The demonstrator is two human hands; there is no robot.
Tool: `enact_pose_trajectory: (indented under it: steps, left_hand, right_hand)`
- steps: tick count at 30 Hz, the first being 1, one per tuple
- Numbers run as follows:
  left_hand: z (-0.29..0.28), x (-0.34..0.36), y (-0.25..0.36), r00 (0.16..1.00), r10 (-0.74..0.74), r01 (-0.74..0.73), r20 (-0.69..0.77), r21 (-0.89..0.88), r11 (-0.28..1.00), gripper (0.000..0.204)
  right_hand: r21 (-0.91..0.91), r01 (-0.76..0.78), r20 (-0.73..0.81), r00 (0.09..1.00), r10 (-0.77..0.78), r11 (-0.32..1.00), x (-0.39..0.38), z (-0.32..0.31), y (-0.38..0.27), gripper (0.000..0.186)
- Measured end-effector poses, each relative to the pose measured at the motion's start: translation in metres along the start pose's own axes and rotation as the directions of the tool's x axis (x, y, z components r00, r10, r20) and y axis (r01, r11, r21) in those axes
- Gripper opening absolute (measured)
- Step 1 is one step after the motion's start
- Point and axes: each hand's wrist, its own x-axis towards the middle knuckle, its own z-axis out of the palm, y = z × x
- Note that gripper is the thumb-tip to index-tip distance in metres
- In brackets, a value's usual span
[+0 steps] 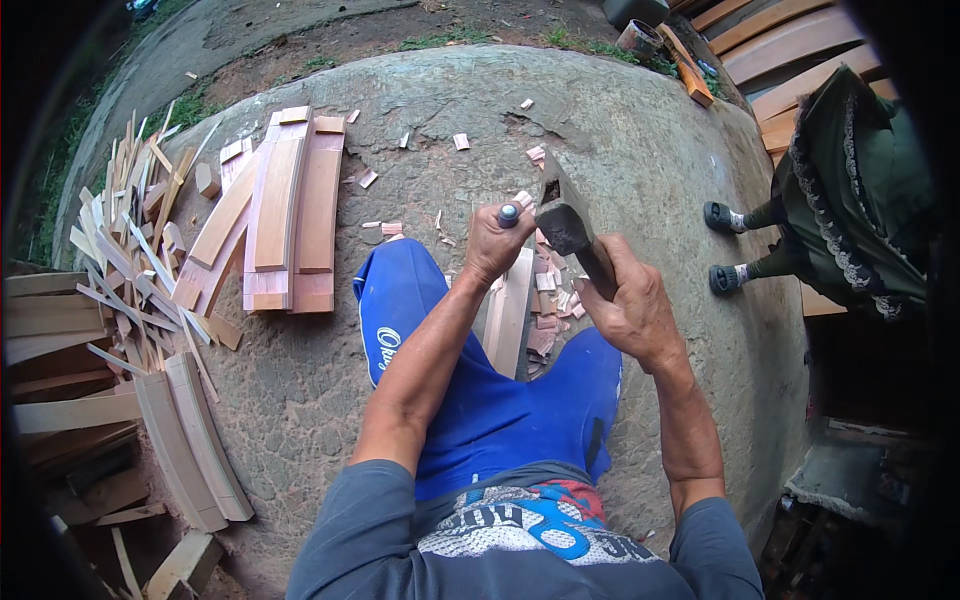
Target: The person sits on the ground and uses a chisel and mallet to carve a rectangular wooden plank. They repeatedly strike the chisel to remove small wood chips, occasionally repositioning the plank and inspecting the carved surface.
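My left hand (492, 243) is closed round what looks like a chisel (509, 215), whose round, metal-capped handle end points up out of the fist; its blade is hidden. My right hand (640, 308) grips the handle of a hammer (566, 226) with a heavy, dark, blocky head. The hammer head is raised just right of the chisel's end, seemingly apart from it. Beneath my hands, a pale wooden board (509, 318) lies between my legs, partly hidden by them. Small pinkish wood chips (546, 300) are heaped along its right side.
Curved boards (275, 215) are stacked at the left, beside a heap of offcuts (140, 240). Two more curved pieces (190, 440) lie nearer me. At the right stands another person in sandals (722, 280) and a dark green garment (860, 190). More planks (790, 50) are behind.
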Motion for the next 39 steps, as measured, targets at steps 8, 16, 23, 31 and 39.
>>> enact_pose_trajectory:
  steps: [8,16,23,31,39]
  left_hand:
    - [0.009,-0.009,0.009,0.922,0.385,-0.381,0.047,0.288,0.878,0.010]
    - [0.020,-0.009,0.003,0.989,0.109,-0.119,0.098,0.108,0.987,0.026]
    - [0.016,-0.010,0.000,0.968,0.227,-0.245,0.106,0.204,0.948,0.017]
    - [0.017,-0.019,0.001,0.949,0.214,-0.272,0.230,0.260,0.927,0.010]
    - [0.007,0.007,0.025,0.871,-0.050,-0.088,0.489,0.254,0.963,0.023]
  right_hand:
    - [-0.411,0.131,0.101,0.990,-0.098,0.902,0.027,0.014,0.005,0.040]
    - [-0.272,0.154,0.035,0.988,-0.150,0.950,0.023,0.011,-0.004,0.049]
    - [-0.384,0.120,0.149,0.987,-0.067,0.916,0.026,0.013,0.011,0.036]
    - [-0.412,0.084,0.131,0.991,-0.033,0.907,0.023,0.021,0.033,0.029]
    - [-0.331,0.015,0.049,0.999,0.002,0.943,0.013,0.030,0.046,0.031]
